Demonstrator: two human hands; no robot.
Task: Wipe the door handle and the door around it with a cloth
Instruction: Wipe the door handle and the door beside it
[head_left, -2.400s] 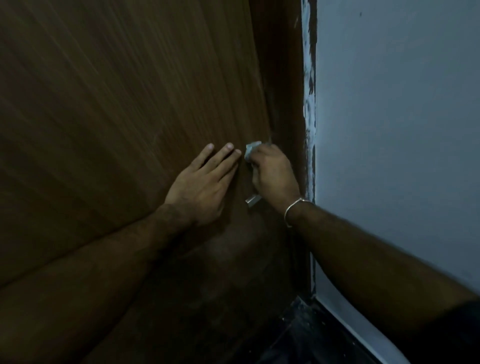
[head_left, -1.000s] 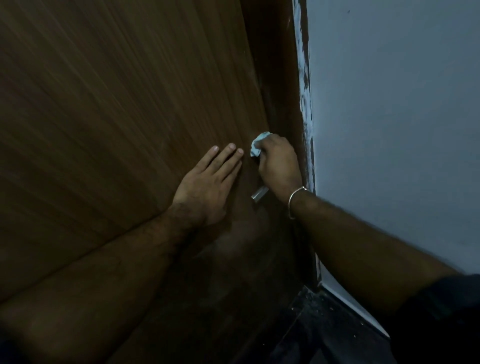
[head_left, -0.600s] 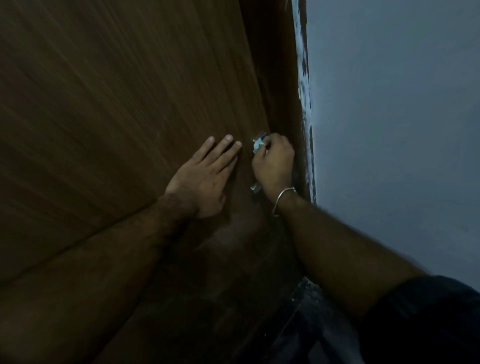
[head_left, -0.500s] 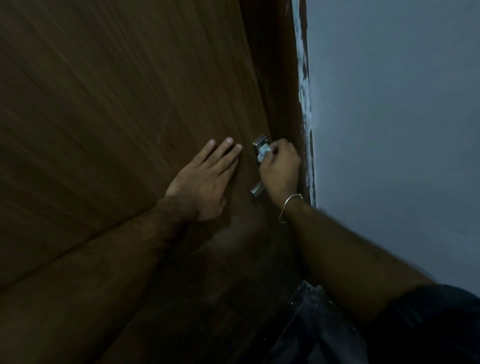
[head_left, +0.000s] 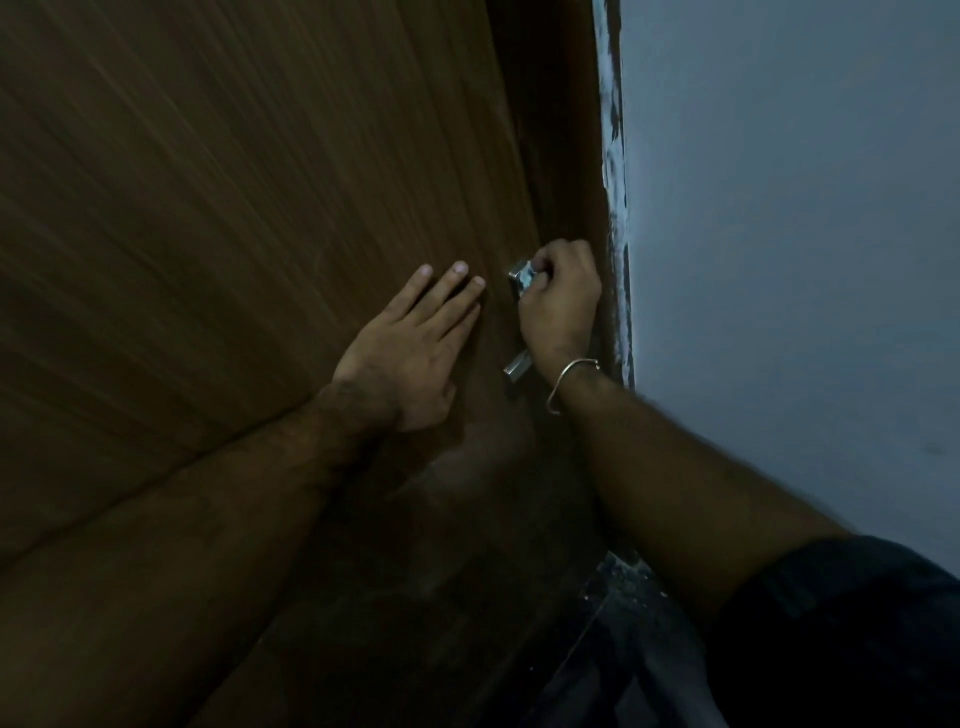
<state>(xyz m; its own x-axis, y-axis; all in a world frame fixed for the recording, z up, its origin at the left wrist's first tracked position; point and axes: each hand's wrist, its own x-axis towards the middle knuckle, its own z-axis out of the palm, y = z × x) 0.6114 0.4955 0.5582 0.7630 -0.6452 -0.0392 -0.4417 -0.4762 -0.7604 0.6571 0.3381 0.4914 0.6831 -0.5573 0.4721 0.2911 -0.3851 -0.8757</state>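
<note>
A dark brown wooden door (head_left: 234, 234) fills the left of the view. Its metal handle (head_left: 517, 368) runs along the door's right edge, with only its top and bottom ends showing. My right hand (head_left: 561, 306) is closed around the handle, bunching a small pale cloth (head_left: 527, 280) against its upper end; just a scrap of cloth shows. My left hand (head_left: 415, 348) lies flat on the door just left of the handle, fingers straight and together, holding nothing.
A brown door frame (head_left: 561, 130) with chipped white paint (head_left: 613, 156) along its edge meets a pale grey wall (head_left: 779, 234) on the right. Dark floor (head_left: 613, 623) shows at the bottom. A thin bangle (head_left: 569, 379) circles my right wrist.
My right hand slid the cloth up and down the handle and now grips its upper end, with less cloth showing. My left hand stayed flat on the door.
</note>
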